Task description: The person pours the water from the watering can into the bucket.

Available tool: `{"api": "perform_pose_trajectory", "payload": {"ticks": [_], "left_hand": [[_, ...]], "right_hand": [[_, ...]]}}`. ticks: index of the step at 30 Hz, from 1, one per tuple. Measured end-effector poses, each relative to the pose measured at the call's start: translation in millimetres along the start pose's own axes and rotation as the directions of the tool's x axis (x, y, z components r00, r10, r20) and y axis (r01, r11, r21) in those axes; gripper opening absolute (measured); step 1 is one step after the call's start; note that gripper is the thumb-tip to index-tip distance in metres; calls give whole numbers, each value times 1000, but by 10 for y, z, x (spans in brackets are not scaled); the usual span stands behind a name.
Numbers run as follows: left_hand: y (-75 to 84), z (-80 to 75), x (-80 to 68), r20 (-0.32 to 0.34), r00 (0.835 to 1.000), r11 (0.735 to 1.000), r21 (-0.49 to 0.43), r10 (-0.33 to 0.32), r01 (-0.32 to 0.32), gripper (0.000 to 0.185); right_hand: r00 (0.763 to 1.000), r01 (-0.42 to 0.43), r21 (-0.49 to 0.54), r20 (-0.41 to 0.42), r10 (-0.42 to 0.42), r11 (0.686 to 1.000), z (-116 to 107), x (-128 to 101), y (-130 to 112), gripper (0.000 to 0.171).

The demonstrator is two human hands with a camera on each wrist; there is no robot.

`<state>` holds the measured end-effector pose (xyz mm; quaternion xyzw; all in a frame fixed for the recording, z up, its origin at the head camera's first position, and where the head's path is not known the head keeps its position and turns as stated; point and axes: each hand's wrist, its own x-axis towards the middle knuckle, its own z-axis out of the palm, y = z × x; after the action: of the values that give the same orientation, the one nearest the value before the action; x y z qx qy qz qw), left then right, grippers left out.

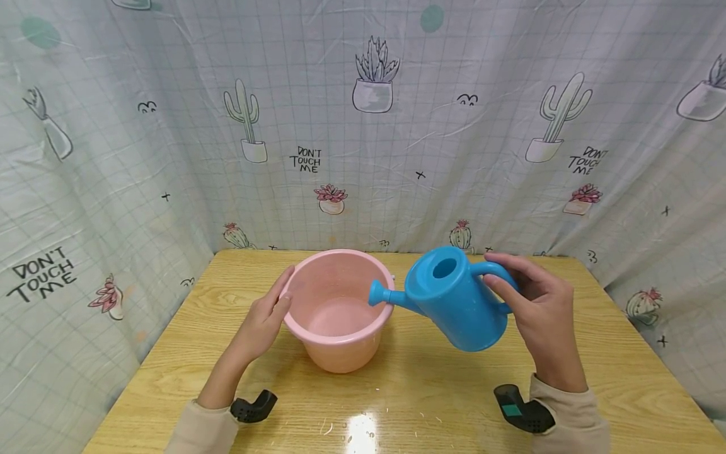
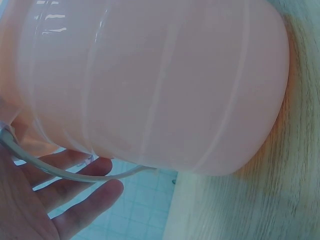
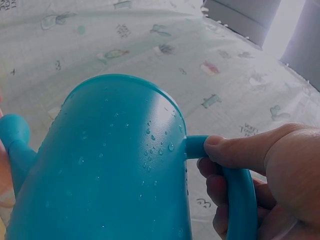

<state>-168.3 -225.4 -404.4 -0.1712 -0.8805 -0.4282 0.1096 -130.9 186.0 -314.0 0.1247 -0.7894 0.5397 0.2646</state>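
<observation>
At table centre stands a pink bucket point(image 1: 339, 318), with a blue watering can point(image 1: 454, 296) held tilted at its 3 o'clock, spout over the rim. Right hand point(image 1: 541, 315) is clamped round the can's loop handle. Left hand point(image 1: 265, 318) lies flat-fingered against the bucket wall at 9 o'clock, gripping nothing. Judged: thin rigid plastic, light; droplets on the can suggest a slippery shell, so the handle is the sound hold. Backdrop curtain point(image 1: 170, 126) reads "DON'T TOUCH ME". No brand is visible.
</observation>
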Motion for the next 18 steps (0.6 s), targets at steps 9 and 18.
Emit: {"api": "perform_pose_trajectory", "payload": {"ticks": [9,18], "left_hand": [[9,-4,0,4,1000,1000,-2,-6,6,51],[9,-5,1,2,1000,1000,-2,-3,3,51]], "right_hand": [[1000,7,5,1,-7,1000,-1,3,0,34],[1000,6,17,4,-6,1000,-4,7,-6,34]]}}
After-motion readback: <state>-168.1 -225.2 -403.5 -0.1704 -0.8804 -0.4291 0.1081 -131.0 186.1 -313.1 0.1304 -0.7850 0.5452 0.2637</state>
